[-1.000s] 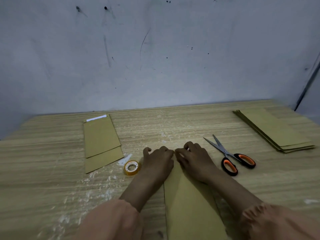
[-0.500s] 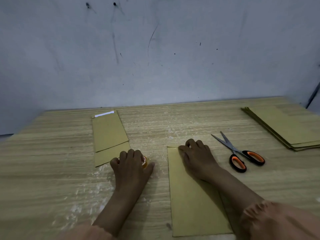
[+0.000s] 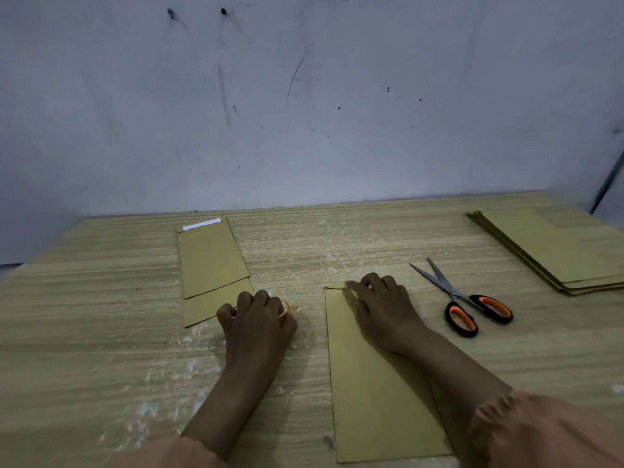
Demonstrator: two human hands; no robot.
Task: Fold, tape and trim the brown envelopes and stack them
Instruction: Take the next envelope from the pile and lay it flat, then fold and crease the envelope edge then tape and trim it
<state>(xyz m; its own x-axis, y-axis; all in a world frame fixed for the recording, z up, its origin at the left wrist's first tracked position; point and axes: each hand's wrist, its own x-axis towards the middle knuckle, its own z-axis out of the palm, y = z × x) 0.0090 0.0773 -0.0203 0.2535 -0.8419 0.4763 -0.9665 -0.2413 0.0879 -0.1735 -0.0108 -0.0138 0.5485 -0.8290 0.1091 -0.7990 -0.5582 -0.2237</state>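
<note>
A brown envelope (image 3: 378, 393) lies lengthwise on the wooden table in front of me. My right hand (image 3: 381, 309) rests on its far end, fingers curled and pressing the top edge down. My left hand (image 3: 258, 319) grips a small roll of clear tape (image 3: 284, 308) on the table left of the envelope; most of the roll is hidden under the fingers. Two finished envelopes (image 3: 211, 261) lie overlapped at the far left, one showing a white strip. A stack of flat envelopes (image 3: 553, 251) sits at the far right.
Orange-handled scissors (image 3: 466, 305) lie partly spread to the right of my right hand. The table (image 3: 84, 332) has white scuffs around the tape. A grey marked wall (image 3: 304, 113) rises directly behind the table's far edge.
My left hand left the envelope's top edge, moved left to the tape roll and closed round it. My right hand stayed on the envelope's top edge.
</note>
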